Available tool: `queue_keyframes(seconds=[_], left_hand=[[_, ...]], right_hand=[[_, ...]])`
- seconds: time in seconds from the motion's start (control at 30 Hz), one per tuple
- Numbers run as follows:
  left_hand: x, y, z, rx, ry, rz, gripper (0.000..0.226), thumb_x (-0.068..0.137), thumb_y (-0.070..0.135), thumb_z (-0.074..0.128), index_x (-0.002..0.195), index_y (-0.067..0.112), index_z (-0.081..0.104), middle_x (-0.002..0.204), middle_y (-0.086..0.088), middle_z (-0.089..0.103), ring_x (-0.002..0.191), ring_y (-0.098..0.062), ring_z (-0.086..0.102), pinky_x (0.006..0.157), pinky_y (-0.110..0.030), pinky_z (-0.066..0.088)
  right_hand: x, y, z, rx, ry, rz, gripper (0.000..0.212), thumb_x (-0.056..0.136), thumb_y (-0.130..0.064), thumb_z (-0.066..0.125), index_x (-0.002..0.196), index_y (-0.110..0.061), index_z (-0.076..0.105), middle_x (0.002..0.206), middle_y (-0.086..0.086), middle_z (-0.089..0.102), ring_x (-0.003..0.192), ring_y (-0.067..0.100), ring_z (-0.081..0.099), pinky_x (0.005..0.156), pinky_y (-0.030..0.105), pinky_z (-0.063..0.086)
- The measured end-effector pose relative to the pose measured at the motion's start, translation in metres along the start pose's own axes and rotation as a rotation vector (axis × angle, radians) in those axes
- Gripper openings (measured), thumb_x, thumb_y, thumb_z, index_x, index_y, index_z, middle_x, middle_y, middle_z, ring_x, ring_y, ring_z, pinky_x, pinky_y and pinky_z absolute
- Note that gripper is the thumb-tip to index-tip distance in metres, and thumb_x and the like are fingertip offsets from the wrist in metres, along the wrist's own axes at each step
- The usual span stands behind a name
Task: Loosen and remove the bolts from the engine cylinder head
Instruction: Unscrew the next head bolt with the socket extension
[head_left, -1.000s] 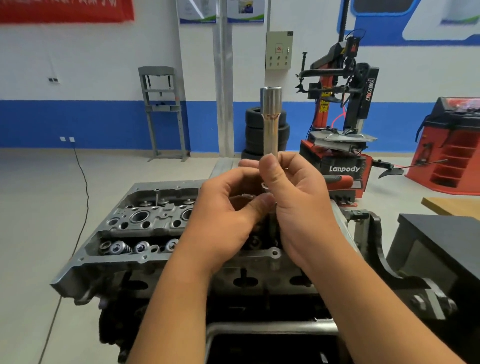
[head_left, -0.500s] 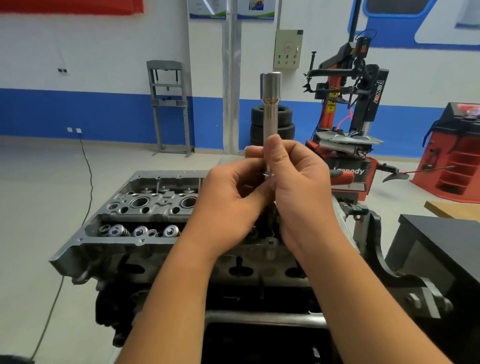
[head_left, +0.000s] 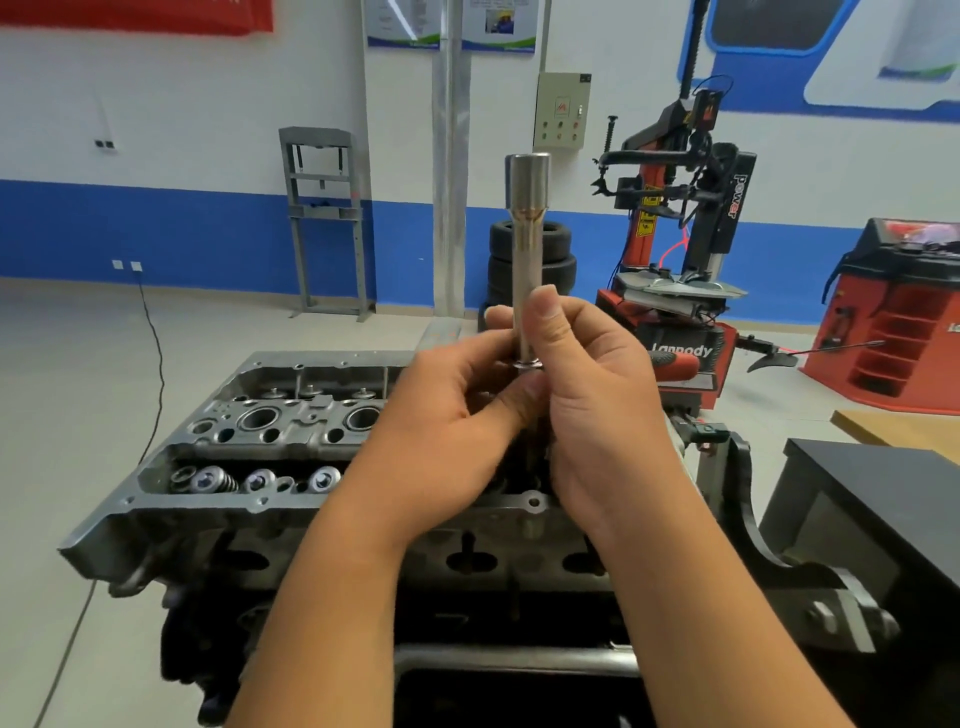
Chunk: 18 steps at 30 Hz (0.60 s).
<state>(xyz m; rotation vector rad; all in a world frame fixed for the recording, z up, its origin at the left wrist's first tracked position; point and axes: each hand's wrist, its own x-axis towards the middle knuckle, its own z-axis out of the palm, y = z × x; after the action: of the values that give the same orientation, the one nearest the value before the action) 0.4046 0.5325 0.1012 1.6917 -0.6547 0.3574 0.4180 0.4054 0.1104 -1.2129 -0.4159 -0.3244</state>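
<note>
Both hands meet above the right half of the grey engine cylinder head (head_left: 234, 431). My right hand (head_left: 597, 395) grips a long chrome socket (head_left: 527, 234) that stands upright, its wide end on top. A bolt (head_left: 530, 365) hangs from the socket's lower end; only its flange and a bit of shank show between my thumbs. My left hand (head_left: 447, 415) pinches the bolt just under the flange. The lower end of the bolt is hidden behind my hands.
The head sits on a dark engine stand (head_left: 769, 545), with valve springs (head_left: 260, 479) and open bores on its left half. A black bench (head_left: 883, 493) stands at the right. Behind are a red tyre changer (head_left: 685, 260), stacked tyres (head_left: 556, 260) and a grey press frame (head_left: 324, 218).
My hands and the socket have risen a little above the head and stayed together. The bolt's flange now shows between my thumbs.
</note>
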Motion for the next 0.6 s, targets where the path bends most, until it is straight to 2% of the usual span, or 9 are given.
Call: queue_keyframes(seconds=[0.07,0.1,0.13,0.2,0.23,0.33,0.4,0.53,0.6], left_hand=[[-0.002,0.001,-0.002,-0.034,-0.096,-0.024,0.028,0.108,0.023,0.054,0.131,0.034,0.067,0.114,0.003,0.077,0.106,-0.024,0.074,0.084,-0.048,0.064],[-0.003,0.001,-0.002,-0.041,-0.098,-0.03,0.029,0.109,0.021,0.053,0.131,0.034,0.067,0.114,0.001,0.076,0.106,-0.029,0.073,0.085,-0.055,0.063],[-0.003,0.001,-0.002,-0.033,-0.071,-0.026,0.03,0.108,0.018,0.054,0.128,0.035,0.068,0.113,0.003,0.077,0.104,-0.026,0.074,0.083,-0.052,0.064],[-0.002,0.0,0.0,-0.001,0.013,-0.011,0.032,0.104,0.013,0.061,0.119,0.04,0.072,0.107,0.011,0.078,0.098,-0.011,0.075,0.077,-0.03,0.063],[-0.002,0.0,0.002,0.008,0.054,-0.017,0.032,0.101,0.013,0.066,0.115,0.042,0.072,0.103,0.015,0.078,0.094,-0.006,0.075,0.074,-0.024,0.06],[-0.001,-0.004,0.008,0.074,0.186,-0.017,0.028,0.089,0.019,0.081,0.108,0.039,0.075,0.093,0.015,0.078,0.087,-0.005,0.075,0.073,-0.028,0.062],[-0.001,-0.004,0.009,0.101,0.216,-0.003,0.026,0.089,0.018,0.081,0.108,0.035,0.076,0.093,0.013,0.078,0.089,-0.009,0.076,0.077,-0.033,0.065],[-0.003,-0.003,0.005,-0.004,-0.003,0.005,0.03,0.106,0.017,0.06,0.13,0.032,0.069,0.112,0.01,0.078,0.107,-0.012,0.074,0.081,-0.03,0.063],[-0.003,-0.003,0.003,-0.036,0.011,-0.011,0.031,0.107,0.016,0.058,0.132,0.032,0.068,0.114,0.011,0.077,0.105,-0.011,0.074,0.074,-0.025,0.06]], right_hand=[[0.0,0.001,0.003,-0.079,-0.003,-0.035,0.055,0.074,-0.065,0.07,0.095,-0.015,0.076,0.098,0.015,0.073,0.099,0.026,0.073,0.089,0.048,0.063],[0.0,0.002,0.005,-0.102,0.002,-0.056,0.058,0.074,-0.068,0.067,0.095,-0.015,0.076,0.097,0.015,0.073,0.097,0.026,0.073,0.087,0.044,0.063],[-0.001,0.002,0.006,-0.111,0.006,-0.072,0.059,0.076,-0.069,0.064,0.095,-0.014,0.076,0.096,0.014,0.074,0.097,0.028,0.073,0.085,0.041,0.063],[-0.001,0.003,0.006,-0.079,0.008,-0.075,0.056,0.081,-0.065,0.06,0.093,-0.013,0.076,0.093,0.015,0.074,0.094,0.032,0.073,0.083,0.041,0.063],[-0.001,0.002,0.006,-0.041,0.005,-0.06,0.052,0.083,-0.061,0.061,0.092,-0.012,0.076,0.092,0.015,0.075,0.092,0.032,0.074,0.082,0.043,0.063],[-0.002,0.001,0.003,0.045,-0.022,-0.038,0.046,0.077,-0.055,0.074,0.096,-0.012,0.073,0.096,0.01,0.077,0.092,0.029,0.076,0.082,0.048,0.064],[-0.003,0.0,0.001,0.021,-0.04,-0.066,0.039,0.075,-0.051,0.078,0.094,-0.016,0.073,0.097,0.009,0.078,0.092,0.026,0.076,0.082,0.044,0.064],[-0.003,0.0,0.001,-0.033,-0.033,-0.099,0.036,0.078,-0.053,0.074,0.09,-0.019,0.077,0.097,0.008,0.076,0.093,0.021,0.074,0.079,0.031,0.06],[-0.003,0.0,0.002,-0.026,-0.048,-0.082,0.032,0.085,-0.052,0.069,0.088,-0.021,0.078,0.095,0.006,0.075,0.091,0.017,0.073,0.075,0.027,0.058]])
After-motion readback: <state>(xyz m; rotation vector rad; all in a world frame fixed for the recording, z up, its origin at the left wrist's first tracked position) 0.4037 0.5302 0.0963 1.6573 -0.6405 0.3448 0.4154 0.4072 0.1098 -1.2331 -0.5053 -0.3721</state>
